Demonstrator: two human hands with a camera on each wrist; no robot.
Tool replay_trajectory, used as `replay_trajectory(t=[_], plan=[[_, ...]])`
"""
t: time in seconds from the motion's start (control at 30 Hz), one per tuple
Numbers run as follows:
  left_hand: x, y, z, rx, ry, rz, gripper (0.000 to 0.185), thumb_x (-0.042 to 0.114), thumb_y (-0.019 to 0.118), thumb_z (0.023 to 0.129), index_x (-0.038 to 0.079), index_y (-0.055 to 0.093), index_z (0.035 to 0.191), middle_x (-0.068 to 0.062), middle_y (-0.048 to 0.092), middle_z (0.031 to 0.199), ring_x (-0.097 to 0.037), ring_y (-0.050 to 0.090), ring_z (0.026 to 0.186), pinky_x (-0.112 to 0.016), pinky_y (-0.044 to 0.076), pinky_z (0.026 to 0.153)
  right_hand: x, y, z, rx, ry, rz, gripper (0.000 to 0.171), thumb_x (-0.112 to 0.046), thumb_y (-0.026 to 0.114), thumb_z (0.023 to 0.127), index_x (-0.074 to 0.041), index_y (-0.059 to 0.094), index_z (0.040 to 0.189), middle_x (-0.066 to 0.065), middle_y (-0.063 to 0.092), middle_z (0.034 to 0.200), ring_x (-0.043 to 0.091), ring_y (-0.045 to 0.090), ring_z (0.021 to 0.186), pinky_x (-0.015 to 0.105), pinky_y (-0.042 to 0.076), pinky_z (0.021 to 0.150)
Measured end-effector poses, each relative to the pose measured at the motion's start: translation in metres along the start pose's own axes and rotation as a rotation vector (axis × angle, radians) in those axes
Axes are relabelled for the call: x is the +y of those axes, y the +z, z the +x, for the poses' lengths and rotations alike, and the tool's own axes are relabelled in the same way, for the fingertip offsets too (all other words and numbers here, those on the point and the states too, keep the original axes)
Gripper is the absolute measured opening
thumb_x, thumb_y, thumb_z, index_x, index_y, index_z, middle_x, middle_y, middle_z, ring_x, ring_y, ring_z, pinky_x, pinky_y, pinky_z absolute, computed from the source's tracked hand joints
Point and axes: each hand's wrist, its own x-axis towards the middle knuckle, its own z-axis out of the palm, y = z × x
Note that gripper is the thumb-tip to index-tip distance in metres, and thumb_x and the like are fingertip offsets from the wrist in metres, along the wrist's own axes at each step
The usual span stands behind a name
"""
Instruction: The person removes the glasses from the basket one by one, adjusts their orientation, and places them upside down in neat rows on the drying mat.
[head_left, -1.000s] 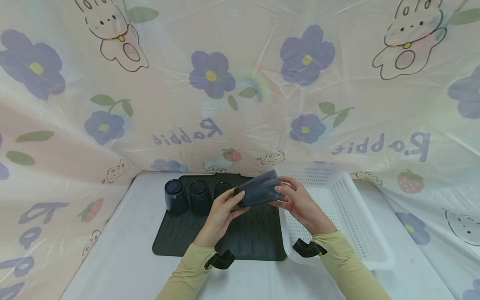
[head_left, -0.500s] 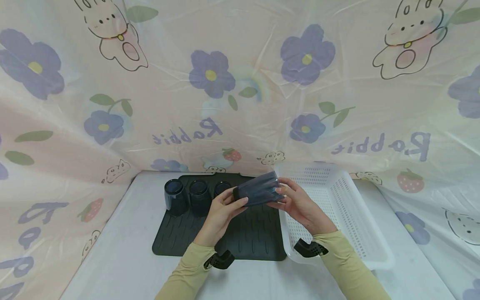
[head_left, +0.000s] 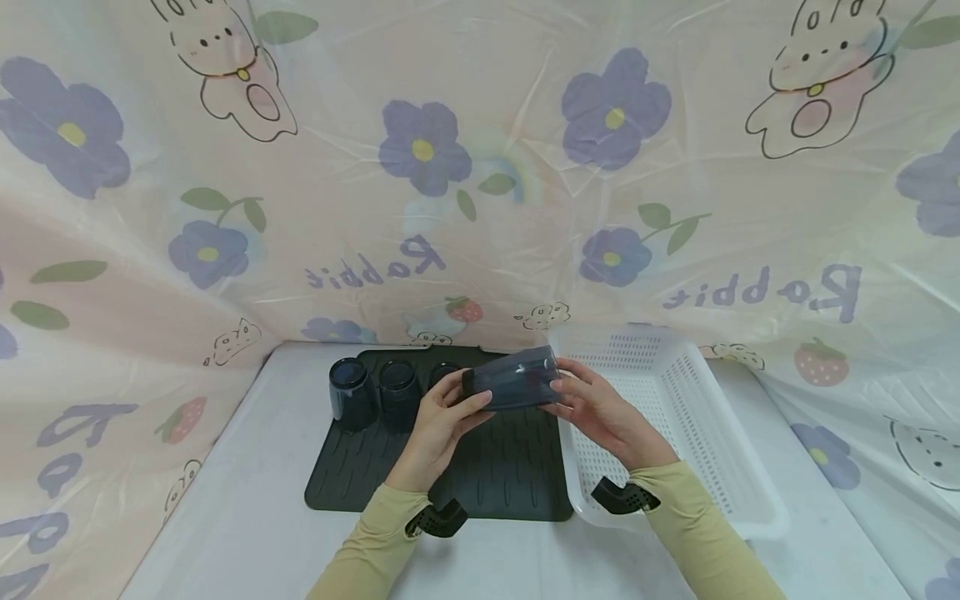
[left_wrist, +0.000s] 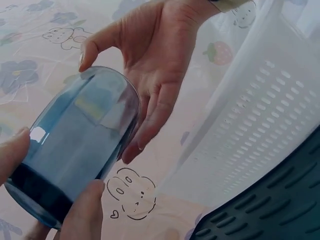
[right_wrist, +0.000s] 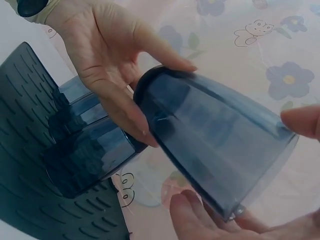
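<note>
A dark blue see-through glass (head_left: 513, 387) lies nearly level in the air between both hands, above the back of a black ribbed mat (head_left: 450, 479). My left hand (head_left: 468, 392) grips its thick base end, thumb on top and fingers underneath. My right hand (head_left: 560, 392) holds the open rim end. In the left wrist view the glass (left_wrist: 75, 150) fills the left side with the right hand (left_wrist: 150, 65) behind it. In the right wrist view the glass (right_wrist: 215, 145) points its base at the left hand (right_wrist: 110, 65).
Three similar dark glasses (head_left: 351, 393) (head_left: 399, 392) (head_left: 444, 375) stand upside down in a row at the mat's back left. A white perforated basket (head_left: 690, 417) sits right of the mat. Flower-printed plastic sheeting (head_left: 480, 167) walls in the white table (head_left: 225, 517).
The glass has swung from tilted up to the right to nearly level and shifted slightly left. Both hands keep their hold on it.
</note>
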Motion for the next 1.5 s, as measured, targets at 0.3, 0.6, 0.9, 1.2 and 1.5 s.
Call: replay_trajectory(t=[0.3,0.6,0.9,1.2,1.5], plan=[[0.007,-0.006,0.000,0.008,0.119,-0.044,0.054,-0.009,0.072,0.079,0.002,0.051,0.128,-0.015,0.046,0.118,-0.027,0.061,0.101,-0.045,0.054,0.086,-0.001,-0.009,-0.001,0.003,-0.014,-0.027,0.062,-0.015,0.056,0.095,-0.004,0.023,0.147,0.020,0.035,0.144,0.030,0.049,0.123,0.047,0.036,0.107],[0.010,-0.010,0.000,0.060,0.166,0.052,0.062,-0.013,0.071,0.077,0.001,0.049,0.133,-0.015,0.043,0.122,-0.028,0.060,0.104,-0.040,0.057,0.079,-0.004,-0.027,-0.011,-0.012,-0.058,0.022,0.059,-0.013,0.040,0.100,0.000,0.011,0.150,0.027,0.021,0.151,0.045,0.024,0.137,0.051,0.025,0.112],[0.006,-0.006,0.004,0.085,0.242,0.298,0.059,-0.003,0.081,0.073,0.013,0.060,0.126,-0.014,0.050,0.119,-0.032,0.063,0.100,-0.036,0.056,0.079,-0.006,-0.044,-0.020,0.016,-0.085,0.028,0.055,-0.017,0.033,0.104,0.000,0.009,0.150,0.026,0.015,0.153,0.043,0.023,0.138,0.045,0.027,0.112],[0.006,-0.006,0.006,0.106,0.284,0.451,0.065,0.002,0.085,0.070,0.017,0.060,0.127,-0.011,0.056,0.126,-0.026,0.062,0.107,-0.036,0.057,0.078,-0.003,-0.054,-0.026,0.039,-0.089,0.053,0.047,-0.022,0.034,0.105,-0.003,0.021,0.146,0.026,0.021,0.151,0.044,0.025,0.137,0.045,0.030,0.111],[0.020,0.011,-0.006,0.123,0.310,0.499,0.065,-0.004,0.082,0.071,0.006,0.057,0.130,-0.015,0.055,0.127,-0.027,0.060,0.110,-0.031,0.056,0.081,-0.001,-0.056,-0.029,0.054,-0.088,0.028,0.045,-0.023,0.033,0.105,-0.005,0.024,0.145,0.028,0.020,0.151,0.042,0.031,0.135,0.044,0.033,0.110]])
